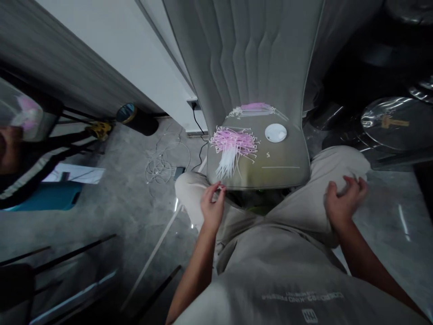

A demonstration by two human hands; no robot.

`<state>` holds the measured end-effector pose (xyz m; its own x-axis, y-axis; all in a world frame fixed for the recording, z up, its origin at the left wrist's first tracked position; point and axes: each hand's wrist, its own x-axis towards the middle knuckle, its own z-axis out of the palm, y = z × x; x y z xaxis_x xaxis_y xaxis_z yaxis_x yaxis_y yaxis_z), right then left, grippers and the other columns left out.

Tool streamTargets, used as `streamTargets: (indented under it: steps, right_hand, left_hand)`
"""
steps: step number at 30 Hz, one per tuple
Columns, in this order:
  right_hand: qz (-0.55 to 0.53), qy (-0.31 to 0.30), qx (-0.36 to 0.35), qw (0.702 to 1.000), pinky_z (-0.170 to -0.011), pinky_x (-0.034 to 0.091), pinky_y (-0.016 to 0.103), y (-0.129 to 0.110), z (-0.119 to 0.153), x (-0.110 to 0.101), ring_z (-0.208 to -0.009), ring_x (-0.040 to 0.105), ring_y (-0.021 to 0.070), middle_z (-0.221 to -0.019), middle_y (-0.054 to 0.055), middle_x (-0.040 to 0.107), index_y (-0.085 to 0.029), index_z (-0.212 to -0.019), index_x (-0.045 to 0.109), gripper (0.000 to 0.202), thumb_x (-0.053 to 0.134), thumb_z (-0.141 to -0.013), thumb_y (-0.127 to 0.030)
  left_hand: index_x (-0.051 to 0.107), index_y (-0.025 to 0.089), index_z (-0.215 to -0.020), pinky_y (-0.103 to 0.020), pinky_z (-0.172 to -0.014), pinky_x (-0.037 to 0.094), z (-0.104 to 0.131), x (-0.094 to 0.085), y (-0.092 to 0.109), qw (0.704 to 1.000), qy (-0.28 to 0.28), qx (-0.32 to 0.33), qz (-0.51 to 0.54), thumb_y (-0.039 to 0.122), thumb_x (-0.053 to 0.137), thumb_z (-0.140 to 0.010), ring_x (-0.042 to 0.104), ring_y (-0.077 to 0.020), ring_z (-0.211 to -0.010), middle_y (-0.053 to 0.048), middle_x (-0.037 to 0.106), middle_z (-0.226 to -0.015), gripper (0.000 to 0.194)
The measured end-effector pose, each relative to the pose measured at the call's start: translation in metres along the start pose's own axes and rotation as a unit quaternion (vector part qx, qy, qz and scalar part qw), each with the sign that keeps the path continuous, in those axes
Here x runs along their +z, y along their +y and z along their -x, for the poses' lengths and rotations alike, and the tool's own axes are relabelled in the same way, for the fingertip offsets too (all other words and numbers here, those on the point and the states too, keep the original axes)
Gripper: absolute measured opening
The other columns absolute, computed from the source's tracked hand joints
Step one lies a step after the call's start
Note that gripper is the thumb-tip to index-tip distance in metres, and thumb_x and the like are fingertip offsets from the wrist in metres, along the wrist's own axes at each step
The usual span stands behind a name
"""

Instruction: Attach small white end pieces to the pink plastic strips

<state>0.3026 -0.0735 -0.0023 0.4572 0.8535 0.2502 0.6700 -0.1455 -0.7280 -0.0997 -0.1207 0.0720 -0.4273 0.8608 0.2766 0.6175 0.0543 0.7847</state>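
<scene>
Head view: left hand (pixel 212 205) fingers pinch a small white piece below the chair (pixel 260 171); right hand (pixel 343 201), fingers curled, contents unclear, rests right of it. Straws (pixel 233 146) and lid (pixel 275 132) lie on it.

Single view only, from a head-worn camera. It looks forward and steeply down over the wearer's torso and lap onto a grey chair seat (pixel 270 167) close in front. The left hand (pixel 212 208) and right hand (pixel 343 203) sit near, at mid-frame. The wide lens bends floor and wall at the edges. No second view, so nothing is shared.
</scene>
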Motion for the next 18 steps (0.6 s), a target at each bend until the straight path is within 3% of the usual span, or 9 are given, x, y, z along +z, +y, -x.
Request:
streamTargets:
  steps: [2, 4, 10, 14, 18]
  right_hand:
    - [0.048, 0.027, -0.038, 0.998, -0.117, 0.021, 0.052, -0.006, -0.008, 0.011, -0.141, 0.031, 0.0338, -0.146, 0.018, 0.037, -0.015, -0.124, 0.056, 0.051, 0.066, -0.081, -0.039]
    - [0.073, 0.031, -0.068, 0.995, -0.115, 0.027, 0.050, -0.006, -0.008, 0.005, -0.138, 0.037, 0.0314, -0.144, 0.018, 0.041, -0.016, -0.124, 0.057, 0.046, 0.063, -0.083, -0.036]
    - [0.077, 0.020, -0.068, 0.995, -0.115, 0.029, 0.050, 0.009, 0.004, -0.014, -0.139, 0.037, 0.0316, -0.146, 0.020, 0.040, -0.012, -0.125, 0.059, 0.045, 0.056, -0.087, -0.038]
    - [0.071, 0.021, -0.066, 0.995, -0.114, 0.031, 0.052, 0.009, -0.001, -0.011, -0.138, 0.037, 0.0326, -0.142, 0.022, 0.042, -0.011, -0.121, 0.060, 0.045, 0.054, -0.087, -0.041]
    - [0.064, 0.026, -0.056, 0.996, -0.113, 0.032, 0.054, 0.015, 0.006, -0.014, -0.138, 0.039, 0.0354, -0.142, 0.021, 0.044, -0.012, -0.119, 0.061, 0.048, 0.053, -0.086, -0.046]
  left_hand:
    - [0.073, 0.019, -0.102, -0.033, -0.085, 0.055, 0.001, 0.021, 0.000, 0.999, -0.043, 0.027, 0.000, 0.034, 0.067, -0.086, 0.069, -0.0163, -0.087, -0.006, 0.074, -0.092, 0.023]
    - [0.073, 0.020, -0.102, -0.032, -0.084, 0.056, 0.013, 0.034, -0.002, 0.996, -0.076, 0.038, 0.001, 0.033, 0.066, -0.087, 0.069, -0.0160, -0.086, -0.006, 0.075, -0.091, 0.021]
    - [0.071, 0.017, -0.106, -0.032, -0.079, 0.058, 0.048, 0.031, -0.020, 0.996, -0.082, 0.031, -0.010, 0.032, 0.061, -0.090, 0.071, -0.0173, -0.085, -0.008, 0.074, -0.092, 0.024]
    - [0.072, 0.017, -0.102, -0.033, -0.074, 0.060, 0.042, 0.035, -0.033, 0.995, -0.083, 0.050, -0.009, 0.034, 0.061, -0.090, 0.072, -0.0190, -0.080, -0.007, 0.075, -0.088, 0.023]
    - [0.073, 0.022, -0.095, -0.034, -0.075, 0.061, 0.024, 0.063, -0.029, 0.990, -0.096, 0.105, 0.002, 0.029, 0.062, -0.089, 0.073, -0.0197, -0.081, -0.005, 0.076, -0.089, 0.015]
